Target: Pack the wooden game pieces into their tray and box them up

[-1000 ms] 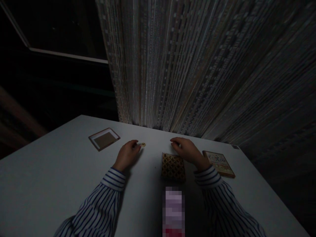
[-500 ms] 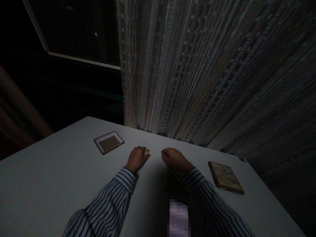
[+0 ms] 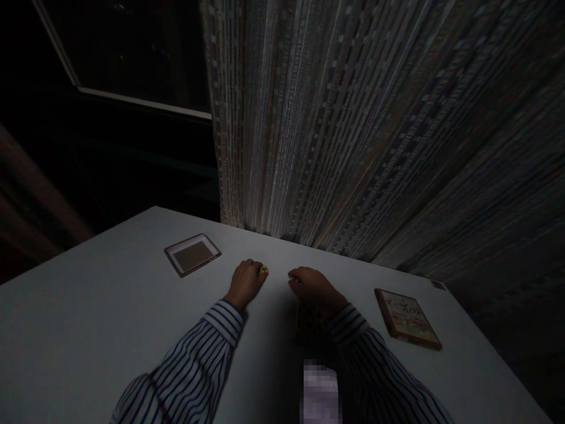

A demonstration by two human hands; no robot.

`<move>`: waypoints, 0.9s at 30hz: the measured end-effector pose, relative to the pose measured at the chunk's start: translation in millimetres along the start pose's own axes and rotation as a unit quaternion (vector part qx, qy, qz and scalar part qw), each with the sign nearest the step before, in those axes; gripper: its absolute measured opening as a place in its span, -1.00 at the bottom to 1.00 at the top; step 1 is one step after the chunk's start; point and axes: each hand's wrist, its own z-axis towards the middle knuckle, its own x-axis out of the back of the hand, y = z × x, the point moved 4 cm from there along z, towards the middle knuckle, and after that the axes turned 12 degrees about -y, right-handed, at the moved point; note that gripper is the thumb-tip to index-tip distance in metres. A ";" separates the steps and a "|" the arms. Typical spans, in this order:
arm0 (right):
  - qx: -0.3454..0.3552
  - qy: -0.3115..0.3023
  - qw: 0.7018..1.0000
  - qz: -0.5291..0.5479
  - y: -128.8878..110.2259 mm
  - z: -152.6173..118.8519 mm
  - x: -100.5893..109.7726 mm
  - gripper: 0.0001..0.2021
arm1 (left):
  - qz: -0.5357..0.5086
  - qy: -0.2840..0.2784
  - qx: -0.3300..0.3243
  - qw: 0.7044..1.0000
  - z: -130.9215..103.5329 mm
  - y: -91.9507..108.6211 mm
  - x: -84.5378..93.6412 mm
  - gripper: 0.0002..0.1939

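Note:
My left hand (image 3: 245, 284) rests at the middle of the white table, its thumb and fingers closed on a small round yellow piece (image 3: 263, 269) with a dark mark. To the right, my right hand (image 3: 316, 287) is closed, fingers curled towards the left hand; what it holds, if anything, is too small and dark to make out. A dark patterned object (image 3: 309, 324) lies below my right hand and wrist, partly hidden by them. A gap of bare table separates the two hands.
On the white table (image 3: 110, 306), an open shallow box (image 3: 193, 254) lies at the left and a flat box with a picture lid (image 3: 408, 318) at the right. A small dark item (image 3: 438, 285) lies at the far right corner. A striped curtain (image 3: 282, 147) hangs behind the table.
My left thumb and fingers have closed on the round piece, which was between them before. My right hand has hardly moved. The view has shifted slightly.

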 end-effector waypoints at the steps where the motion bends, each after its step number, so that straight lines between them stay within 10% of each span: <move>1: 0.000 0.001 1.000 0.001 1.3 -0.5 -0.9 -0.70 | -0.005 0.005 -0.005 1.000 -0.2 0.4 0.0 -0.68; 14: -0.001 0.048 0.998 0.045 14.9 -20.7 -0.8 -0.68 | -0.280 0.038 -0.007 0.959 0.3 5.0 -7.2 -0.70; 27: 0.011 0.106 0.987 0.118 22.9 -50.5 5.0 -0.70 | -0.581 -0.052 0.004 0.812 -7.4 40.4 -11.9 -0.55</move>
